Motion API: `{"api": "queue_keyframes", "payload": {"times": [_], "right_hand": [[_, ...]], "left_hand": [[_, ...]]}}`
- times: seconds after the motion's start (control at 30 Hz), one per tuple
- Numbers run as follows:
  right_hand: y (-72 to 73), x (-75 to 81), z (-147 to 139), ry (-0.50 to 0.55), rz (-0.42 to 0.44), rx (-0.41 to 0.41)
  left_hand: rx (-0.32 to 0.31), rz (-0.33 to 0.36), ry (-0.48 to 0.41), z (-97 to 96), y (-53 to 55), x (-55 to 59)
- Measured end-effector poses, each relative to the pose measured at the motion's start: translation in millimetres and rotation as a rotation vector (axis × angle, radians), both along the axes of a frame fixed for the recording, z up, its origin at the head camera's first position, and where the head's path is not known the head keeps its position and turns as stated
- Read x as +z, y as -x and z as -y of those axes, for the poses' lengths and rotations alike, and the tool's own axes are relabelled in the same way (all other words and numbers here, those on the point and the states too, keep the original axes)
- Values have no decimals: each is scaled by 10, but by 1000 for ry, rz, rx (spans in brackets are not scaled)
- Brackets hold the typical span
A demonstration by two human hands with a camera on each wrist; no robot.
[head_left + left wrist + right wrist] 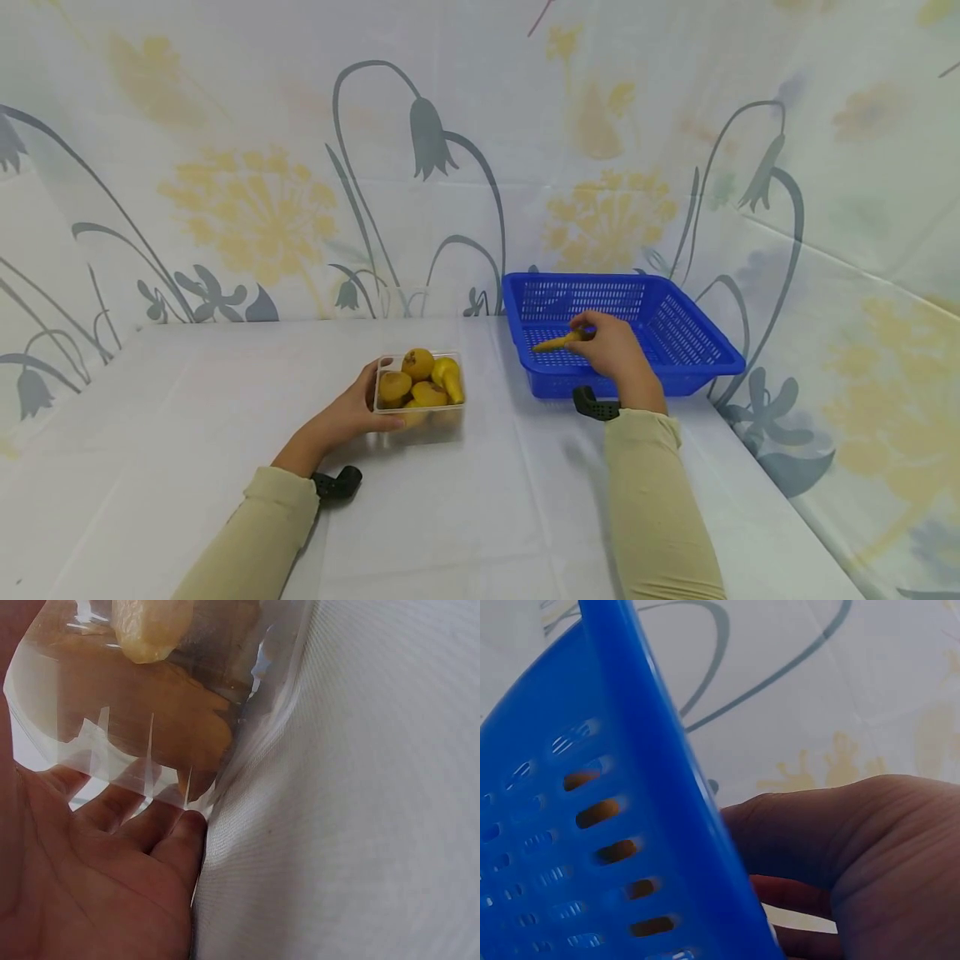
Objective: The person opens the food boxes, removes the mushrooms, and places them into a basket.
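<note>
My left hand point(352, 412) grips a clear plastic box point(444, 423) by its left side, thumb along the front wall. In the left wrist view its fingers bend around the lower edge of the see-through wall. Several round yellow fruits point(394, 386) and a yellow pear-shaped one point(449, 379) fill the box. Over the blue basket point(543, 383), my right hand point(615, 346) pinches a slender, tapered yellow piece of produce point(553, 342), its thin tip pointing left. In the right wrist view the basket wall point(641, 750) hides the fingertips; yellow-orange patches show through its slots.
The basket stands at the back right of the white-covered table point(465, 517), right of the box. A flower-printed cloth point(480, 208) hangs behind the table and along the right side.
</note>
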State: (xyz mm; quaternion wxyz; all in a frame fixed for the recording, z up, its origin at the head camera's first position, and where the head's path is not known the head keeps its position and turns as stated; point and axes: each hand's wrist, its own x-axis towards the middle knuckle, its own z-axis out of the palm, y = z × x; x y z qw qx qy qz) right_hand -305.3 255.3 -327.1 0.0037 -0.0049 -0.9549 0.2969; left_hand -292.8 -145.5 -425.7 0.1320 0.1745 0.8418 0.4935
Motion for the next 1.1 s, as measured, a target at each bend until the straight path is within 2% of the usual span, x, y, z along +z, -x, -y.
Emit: {"api": "queue_keyframes", "payload": {"times": [0.27,0.47,0.83,1.1], "right_hand": [[-6,32,-3,-34,14,5],[-25,57,23,-31,-30,47],[-105,180,263,-22,-73,116],[-139,200,468,-36,-113,168]], "left_hand": [[-6,-5,-4,3,13,-7],[-4,-1,4,7,14,-6],[-6,4,4,6,16,-5],[-8,3,-9,-3,-3,5]]}}
